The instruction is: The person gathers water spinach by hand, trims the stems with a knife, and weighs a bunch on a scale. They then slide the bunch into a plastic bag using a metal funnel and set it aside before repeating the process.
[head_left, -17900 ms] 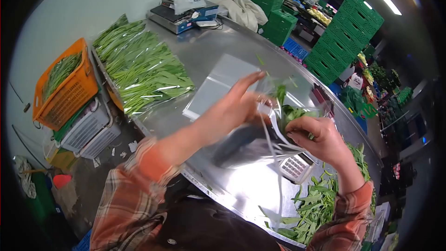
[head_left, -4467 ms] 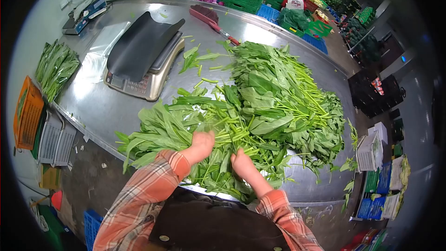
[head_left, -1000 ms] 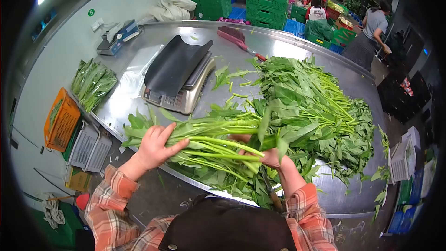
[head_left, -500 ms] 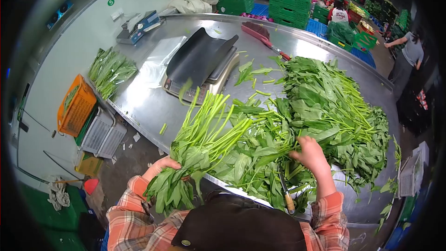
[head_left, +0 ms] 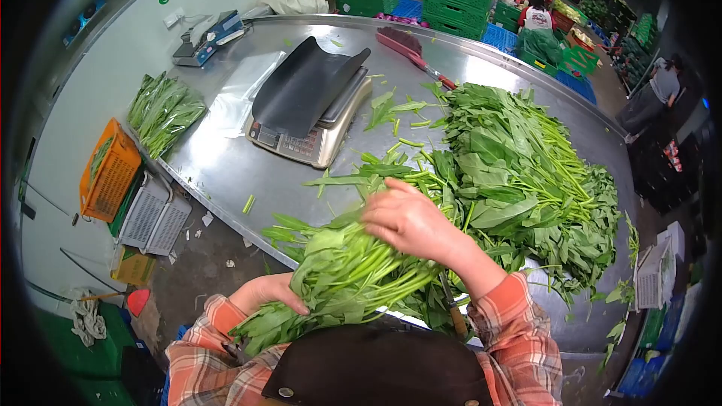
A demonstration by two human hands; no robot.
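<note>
Since half a second ago, the right hand (head_left: pixel 410 218) has come left from the loose greens to the far side of the bunch of water spinach (head_left: pixel 368 278), and the bunch's cut stems have swung from pointing far to pointing right. That bunch lies over the near edge of the steel table (head_left: pixel 222 192), its long axis running from leaves at near left to stem ends at the right. Both hands are at it: the left hand (head_left: pixel 272 292) grips the leafy left end, thumb across the leaves, its other fingers hidden beneath, while the right, bent and somewhat blurred, reaches over the bunch from the right, touching the leaves at its upper edge; whether it grips them, I cannot tell. The stem ends are nearer the right forearm than the left hand. Just right of them, a knife (head_left: pixel 457 322) lies with its wooden handle toward the person. Farther right sits a large heap of greens (head_left: pixel 526 173); the scale (head_left: pixel 301 143) stands beyond, at far left.
</note>
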